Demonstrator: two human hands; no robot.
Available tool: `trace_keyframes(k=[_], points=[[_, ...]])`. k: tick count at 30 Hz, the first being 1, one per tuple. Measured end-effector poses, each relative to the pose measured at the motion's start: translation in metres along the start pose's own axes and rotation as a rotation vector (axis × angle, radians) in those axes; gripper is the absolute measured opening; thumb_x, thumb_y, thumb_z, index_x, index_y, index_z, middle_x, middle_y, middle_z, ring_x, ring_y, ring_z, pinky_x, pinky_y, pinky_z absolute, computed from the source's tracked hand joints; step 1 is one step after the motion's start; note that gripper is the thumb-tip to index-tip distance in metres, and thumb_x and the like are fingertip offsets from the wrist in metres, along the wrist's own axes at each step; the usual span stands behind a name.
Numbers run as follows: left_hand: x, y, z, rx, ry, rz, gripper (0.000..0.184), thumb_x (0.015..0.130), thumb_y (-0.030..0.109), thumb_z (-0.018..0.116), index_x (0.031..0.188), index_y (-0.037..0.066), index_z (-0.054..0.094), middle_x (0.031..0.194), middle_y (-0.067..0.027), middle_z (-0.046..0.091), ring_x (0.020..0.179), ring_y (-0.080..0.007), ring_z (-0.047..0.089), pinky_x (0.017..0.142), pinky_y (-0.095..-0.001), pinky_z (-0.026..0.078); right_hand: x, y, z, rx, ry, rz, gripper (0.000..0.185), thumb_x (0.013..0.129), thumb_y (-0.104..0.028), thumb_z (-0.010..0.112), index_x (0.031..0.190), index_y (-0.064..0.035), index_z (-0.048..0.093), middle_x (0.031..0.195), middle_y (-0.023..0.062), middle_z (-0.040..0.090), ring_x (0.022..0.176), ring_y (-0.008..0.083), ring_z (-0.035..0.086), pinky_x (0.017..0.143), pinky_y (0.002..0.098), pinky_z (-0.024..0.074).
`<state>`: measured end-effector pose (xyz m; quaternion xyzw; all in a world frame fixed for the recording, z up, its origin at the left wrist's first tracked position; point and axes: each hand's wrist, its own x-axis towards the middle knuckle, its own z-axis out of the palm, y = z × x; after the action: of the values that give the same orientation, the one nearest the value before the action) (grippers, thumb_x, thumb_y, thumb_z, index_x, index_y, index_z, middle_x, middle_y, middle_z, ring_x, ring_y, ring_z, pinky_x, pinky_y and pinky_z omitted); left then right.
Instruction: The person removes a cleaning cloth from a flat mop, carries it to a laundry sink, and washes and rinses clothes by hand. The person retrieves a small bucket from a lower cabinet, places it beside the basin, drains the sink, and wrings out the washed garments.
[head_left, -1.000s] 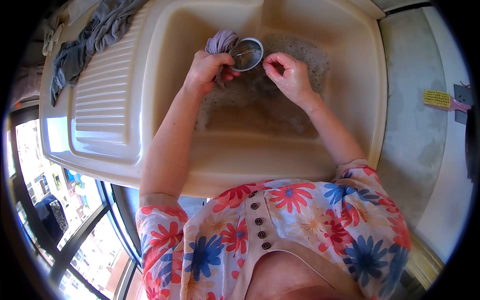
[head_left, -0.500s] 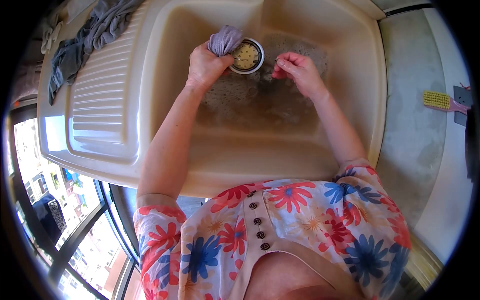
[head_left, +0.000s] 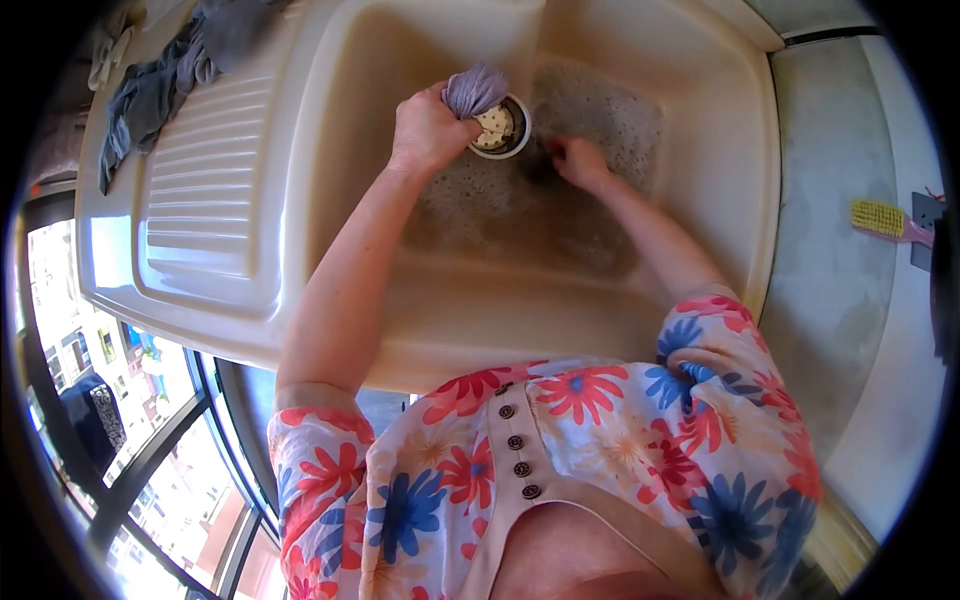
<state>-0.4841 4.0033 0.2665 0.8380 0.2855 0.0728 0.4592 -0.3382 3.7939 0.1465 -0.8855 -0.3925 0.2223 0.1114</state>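
My left hand [head_left: 432, 130] is closed round a bunched lavender-grey cloth [head_left: 475, 91] and a round white-rimmed strainer [head_left: 517, 140]. A pale disc dotted with small holes shows inside the rim, and my thumb lies across its edge. Both are held above the murky, sudsy water [head_left: 465, 205] in the beige sink [head_left: 530, 345]. To the right, my right hand [head_left: 580, 163] is down at the water, its fingers curled inward. A dark patch lies by these fingertips, and whatever they hold is hidden.
A ribbed draining board [head_left: 205, 205] adjoins the sink on the left, with damp grey cloths [head_left: 150, 105] at its far end. A yellow-bristled brush [head_left: 880, 217] with a pink handle is on the right. Windows [head_left: 120, 390] stand at lower left.
My left hand has moved slightly right with the cloth and strainer, and the strainer has tilted. My right hand has dropped lower, to the water.
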Motion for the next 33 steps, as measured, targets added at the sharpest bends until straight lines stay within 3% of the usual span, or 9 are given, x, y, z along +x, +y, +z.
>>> trace_keyframes(k=[2, 5, 11, 15, 21, 25, 28, 31, 33], points=[[0.001, -0.002, 0.001, 0.069, -0.001, 0.029, 0.039, 0.058, 0.019, 0.06, 0.093, 0.003, 0.059, 0.08, -0.0165, 0.062, 0.077, -0.0318, 0.059, 0.074, -0.0364, 0.047, -0.001, -0.022, -0.017, 0.347, 0.078, -0.172, 0.029, 0.074, -0.011, 0.053, 0.102, -0.0134, 0.057, 0.095, 0.0123, 0.059, 0.077, 0.0279, 0.06, 0.067, 0.0375, 0.048], [0.003, -0.009, 0.003, 0.16, 0.006, 0.051, 0.039, 0.058, 0.02, 0.061, 0.093, 0.003, 0.059, 0.08, -0.0165, 0.062, 0.077, -0.0321, 0.059, 0.074, -0.037, 0.047, -0.019, -0.076, -0.073, 0.364, 0.222, -0.386, 0.027, 0.073, -0.014, 0.055, 0.1, -0.0146, 0.059, 0.085, 0.011, 0.061, 0.072, 0.0268, 0.06, 0.064, 0.0377, 0.0479], [0.0, -0.006, 0.005, 0.181, -0.021, 0.059, 0.039, 0.057, 0.02, 0.063, 0.092, 0.003, 0.06, 0.079, -0.0165, 0.062, 0.077, -0.0315, 0.059, 0.073, -0.0367, 0.047, -0.021, -0.099, -0.059, -0.12, -0.009, -0.4, 0.021, 0.073, -0.022, 0.058, 0.092, -0.0136, 0.06, 0.072, 0.0105, 0.061, 0.071, 0.0291, 0.06, 0.061, 0.0393, 0.0478], [0.006, -0.01, 0.0, -0.033, -0.247, -0.179, 0.038, 0.057, 0.02, 0.063, 0.092, 0.005, 0.06, 0.079, -0.016, 0.062, 0.077, -0.03, 0.06, 0.073, -0.0357, 0.047, -0.027, -0.093, -0.039, 0.024, -0.045, -0.273, 0.02, 0.074, -0.03, 0.058, 0.083, -0.0126, 0.061, 0.072, 0.0098, 0.062, 0.069, 0.0293, 0.06, 0.06, 0.0401, 0.0467], [0.006, -0.015, 0.007, 0.126, -0.117, -0.028, 0.036, 0.058, 0.02, 0.062, 0.09, 0.006, 0.061, 0.079, -0.014, 0.063, 0.078, -0.0288, 0.06, 0.073, -0.036, 0.047, -0.035, -0.004, 0.009, -0.043, -0.028, 0.057, 0.025, 0.077, -0.035, 0.056, 0.09, -0.0136, 0.063, 0.078, 0.0119, 0.062, 0.074, 0.0308, 0.059, 0.065, 0.0398, 0.0466], [0.003, -0.01, 0.004, 0.201, -0.111, -0.013, 0.035, 0.058, 0.02, 0.062, 0.089, 0.006, 0.061, 0.079, -0.0146, 0.062, 0.078, -0.0294, 0.059, 0.074, -0.0361, 0.047, -0.052, -0.013, 0.011, 0.022, -0.104, 0.017, 0.027, 0.077, -0.034, 0.056, 0.092, -0.0115, 0.062, 0.083, 0.0134, 0.062, 0.078, 0.0324, 0.058, 0.068, 0.04, 0.0465], [0.004, -0.01, 0.002, 0.194, -0.103, -0.005, 0.034, 0.058, 0.02, 0.062, 0.088, 0.005, 0.06, 0.079, -0.0152, 0.062, 0.078, -0.03, 0.059, 0.074, -0.0364, 0.047, -0.04, 0.027, 0.021, 0.173, 0.013, 0.134, 0.027, 0.079, -0.033, 0.057, 0.088, -0.0078, 0.061, 0.074, 0.0115, 0.062, 0.065, 0.0267, 0.06, 0.059, 0.0359, 0.0479], [0.002, -0.006, 0.002, 0.21, -0.095, -0.004, 0.034, 0.058, 0.019, 0.062, 0.088, 0.004, 0.06, 0.078, -0.0155, 0.062, 0.077, -0.0302, 0.059, 0.073, -0.0365, 0.047, -0.043, 0.032, 0.004, 0.656, -0.271, 0.328, 0.026, 0.082, -0.032, 0.056, 0.083, -0.0058, 0.059, 0.064, 0.0058, 0.058, 0.052, 0.0156, 0.056, 0.048, 0.0282, 0.0457], [0.001, -0.005, 0.001, 0.212, -0.084, -0.003, 0.033, 0.058, 0.019, 0.061, 0.088, 0.004, 0.06, 0.078, -0.0156, 0.062, 0.077, -0.0303, 0.059, 0.073, -0.0365, 0.047, -0.045, 0.039, -0.01, 0.74, -0.191, 0.427, 0.026, 0.083, -0.031, 0.056, 0.081, -0.006, 0.058, 0.061, 0.0024, 0.055, 0.049, 0.0103, 0.052, 0.045, 0.024, 0.0429]])
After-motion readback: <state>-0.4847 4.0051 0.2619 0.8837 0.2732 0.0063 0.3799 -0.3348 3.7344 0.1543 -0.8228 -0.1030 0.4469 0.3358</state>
